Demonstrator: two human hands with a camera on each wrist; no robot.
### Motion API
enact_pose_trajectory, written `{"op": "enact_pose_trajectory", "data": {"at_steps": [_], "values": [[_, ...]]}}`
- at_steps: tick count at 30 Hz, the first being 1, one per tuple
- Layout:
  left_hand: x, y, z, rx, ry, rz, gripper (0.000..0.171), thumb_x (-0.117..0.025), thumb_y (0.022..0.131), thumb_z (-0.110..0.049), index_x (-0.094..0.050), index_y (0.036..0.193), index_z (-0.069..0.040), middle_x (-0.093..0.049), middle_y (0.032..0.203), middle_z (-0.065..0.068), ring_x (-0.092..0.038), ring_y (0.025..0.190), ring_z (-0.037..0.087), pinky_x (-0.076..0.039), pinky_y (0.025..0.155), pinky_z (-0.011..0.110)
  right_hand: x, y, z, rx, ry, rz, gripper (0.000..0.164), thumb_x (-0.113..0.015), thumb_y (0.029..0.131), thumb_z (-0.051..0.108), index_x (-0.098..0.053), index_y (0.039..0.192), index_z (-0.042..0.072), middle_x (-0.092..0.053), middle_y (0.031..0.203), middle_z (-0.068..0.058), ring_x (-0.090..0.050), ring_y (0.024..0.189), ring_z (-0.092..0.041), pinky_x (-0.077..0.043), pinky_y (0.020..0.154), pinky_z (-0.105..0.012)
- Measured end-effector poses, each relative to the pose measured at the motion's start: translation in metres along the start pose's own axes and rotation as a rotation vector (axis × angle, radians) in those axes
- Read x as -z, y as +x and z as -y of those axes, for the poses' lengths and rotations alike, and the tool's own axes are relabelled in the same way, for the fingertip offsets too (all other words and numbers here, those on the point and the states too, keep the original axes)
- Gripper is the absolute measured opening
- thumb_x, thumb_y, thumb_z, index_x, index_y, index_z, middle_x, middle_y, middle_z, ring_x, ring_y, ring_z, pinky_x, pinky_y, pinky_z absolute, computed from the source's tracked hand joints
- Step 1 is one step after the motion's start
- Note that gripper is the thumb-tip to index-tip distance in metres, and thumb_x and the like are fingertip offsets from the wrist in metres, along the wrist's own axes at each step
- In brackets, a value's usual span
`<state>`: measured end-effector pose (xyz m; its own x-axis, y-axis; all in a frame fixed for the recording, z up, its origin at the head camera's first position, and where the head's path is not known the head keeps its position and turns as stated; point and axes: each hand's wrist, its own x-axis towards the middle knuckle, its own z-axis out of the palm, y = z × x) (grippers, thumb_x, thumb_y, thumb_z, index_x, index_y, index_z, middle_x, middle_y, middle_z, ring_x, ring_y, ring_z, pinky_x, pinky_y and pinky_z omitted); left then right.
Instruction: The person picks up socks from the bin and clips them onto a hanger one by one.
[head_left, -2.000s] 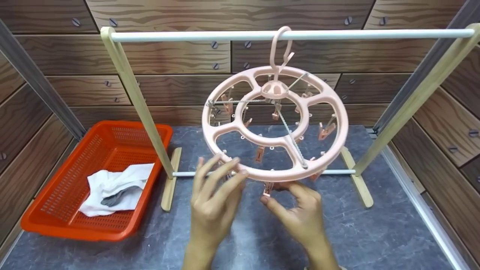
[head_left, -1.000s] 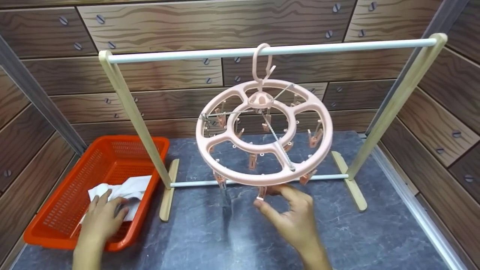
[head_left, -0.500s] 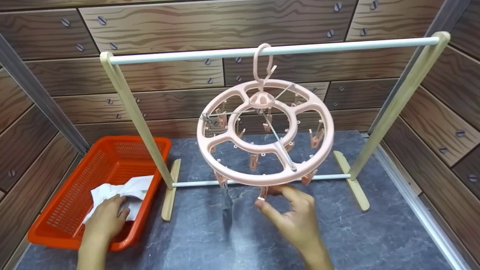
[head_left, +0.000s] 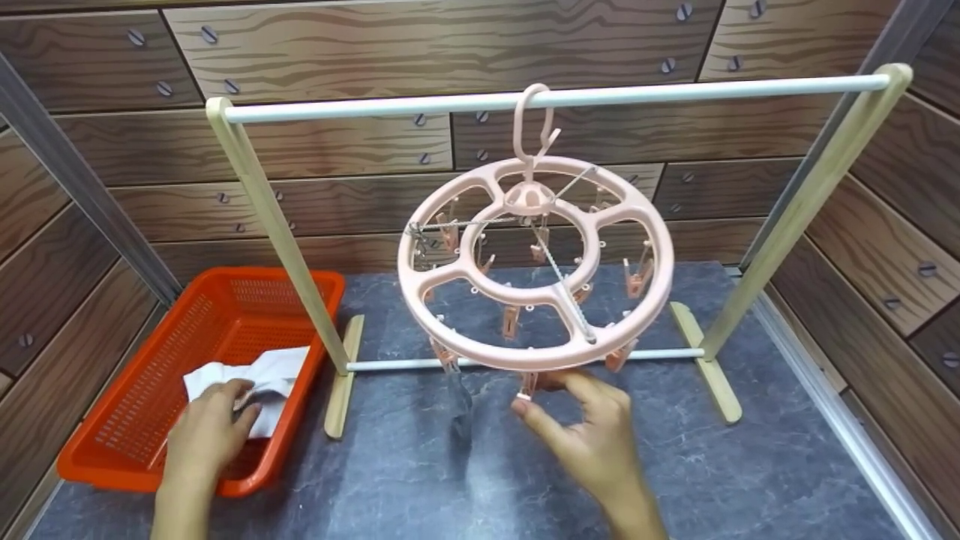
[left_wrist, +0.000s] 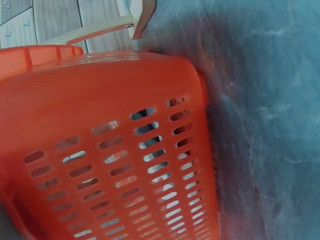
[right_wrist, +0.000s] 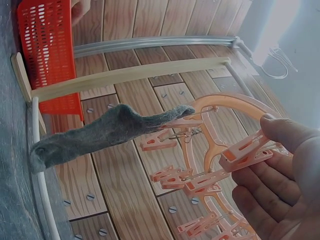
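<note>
A pink round clip hanger hangs by its hook from the white bar. My right hand pinches one of its clothespins at the front rim, thumb on one side and index finger on the other. To its left, a dark grey sock dangles from another clip. My left hand reaches into the orange basket, its thumb and index finger bent around a grey bit of cloth beside white cloth. Its fingertips are partly hidden. The left wrist view shows mainly the basket's slotted wall.
The drying rack has a white top bar, wooden legs and feet on a grey marbled tabletop. Its left leg rises between basket and hanger. Wood-patterned panels enclose the back and sides.
My left hand has left the hanger's rim and gone down left into the basket, where its fingers have drawn in over the cloth. The right hand keeps its pinch on the clothespin.
</note>
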<state>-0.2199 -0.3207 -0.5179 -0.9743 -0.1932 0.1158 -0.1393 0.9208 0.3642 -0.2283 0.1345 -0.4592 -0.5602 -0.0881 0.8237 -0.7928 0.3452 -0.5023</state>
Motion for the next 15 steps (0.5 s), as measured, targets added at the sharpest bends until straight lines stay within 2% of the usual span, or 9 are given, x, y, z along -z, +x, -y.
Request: {"op": "enact_pose_trajectory", "data": {"at_steps": [4, 10, 12, 15], "values": [[-0.001, 0.006, 0.001, -0.037, 0.009, -0.001, 0.033, -0.069, 0.09, -0.015, -0.066, 0.121, -0.005, -0.059, 0.126, 0.027, -0.056, 0.108, 0.054, -0.045, 0.082, 0.072, 0.0, 0.0, -0.001, 0.001, 0.009, 0.014, 0.036, -0.091, 0.067, 0.009, -0.075, 0.099, 0.014, -0.076, 0.09, 0.004, -0.072, 0.078, -0.012, -0.057, 0.074, -0.022], [-0.004, 0.016, 0.005, -0.04, 0.078, 0.159, 0.063, -0.071, 0.087, -0.013, -0.047, 0.143, 0.0, -0.056, 0.127, 0.034, -0.054, 0.113, 0.057, -0.046, 0.086, 0.07, 0.0, 0.001, 0.001, 0.005, 0.005, 0.02, 0.036, -0.091, 0.067, 0.01, -0.075, 0.099, 0.015, -0.076, 0.091, 0.005, -0.072, 0.078, -0.01, -0.057, 0.074, -0.022], [-0.005, 0.018, 0.006, -0.052, 0.09, 0.171, 0.063, -0.072, 0.084, -0.009, -0.048, 0.142, 0.002, -0.06, 0.119, 0.032, -0.057, 0.108, 0.056, -0.048, 0.083, 0.068, 0.0, 0.001, 0.001, 0.003, -0.001, 0.02, 0.035, -0.091, 0.067, 0.011, -0.075, 0.099, 0.014, -0.076, 0.09, 0.005, -0.072, 0.078, -0.01, -0.057, 0.074, -0.022], [-0.008, 0.019, 0.007, -0.066, 0.088, 0.167, 0.052, -0.071, 0.082, -0.004, -0.057, 0.131, 0.003, -0.065, 0.1, 0.025, -0.062, 0.097, 0.05, -0.05, 0.078, 0.064, 0.0, 0.001, 0.001, -0.008, -0.006, 0.01, 0.035, -0.091, 0.067, 0.012, -0.075, 0.098, 0.013, -0.076, 0.089, 0.003, -0.072, 0.077, -0.012, -0.056, 0.075, -0.021]]}}
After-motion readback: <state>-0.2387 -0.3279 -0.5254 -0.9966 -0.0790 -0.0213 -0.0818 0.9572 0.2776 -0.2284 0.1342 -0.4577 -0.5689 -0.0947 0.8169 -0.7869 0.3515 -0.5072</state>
